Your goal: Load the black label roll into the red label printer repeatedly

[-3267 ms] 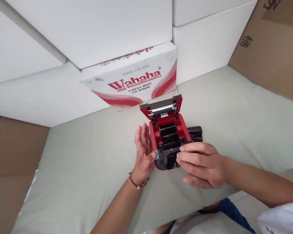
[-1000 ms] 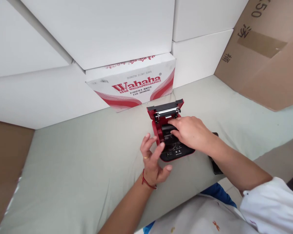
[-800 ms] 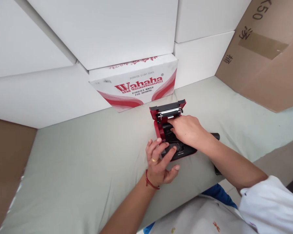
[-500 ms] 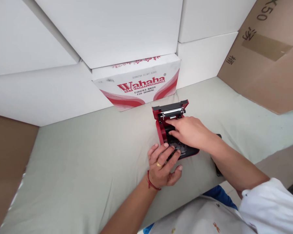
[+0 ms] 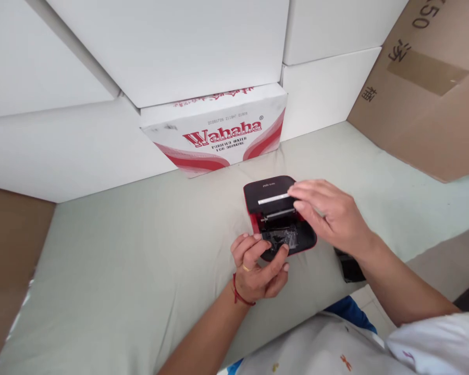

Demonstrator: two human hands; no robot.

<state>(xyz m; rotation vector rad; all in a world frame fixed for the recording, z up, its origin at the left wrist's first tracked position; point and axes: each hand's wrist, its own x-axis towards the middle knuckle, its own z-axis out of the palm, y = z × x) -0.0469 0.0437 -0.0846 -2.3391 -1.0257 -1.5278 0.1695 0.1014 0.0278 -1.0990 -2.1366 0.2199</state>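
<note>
A small red and black portable printer (image 5: 308,240) sits on the cloth, its hinged lid (image 5: 268,188) tilted partway down over the open bay. A pale strip (image 5: 272,199) runs along the lid, and a metal bar and roller (image 5: 280,213) show beneath it. Shiny clear film (image 5: 293,237) covers part of the front panel. My left hand (image 5: 260,268), with a ring and red string bracelet, curls its fingers over the front left edge of the base. With fingers on top and thumb lower, my right hand (image 5: 332,211) grips the lid's right side.
A pale green cloth (image 5: 121,271) covers the surface. Behind the printer stands a Wahaha water carton (image 5: 219,135) against large white boxes (image 5: 172,52). A brown cardboard box (image 5: 426,104) stands at the right. Near my right forearm lies a black object (image 5: 350,266).
The printer lid has swung down from upright. My right hand has moved from inside the bay to the lid's right side. My left hand stays at the front edge.
</note>
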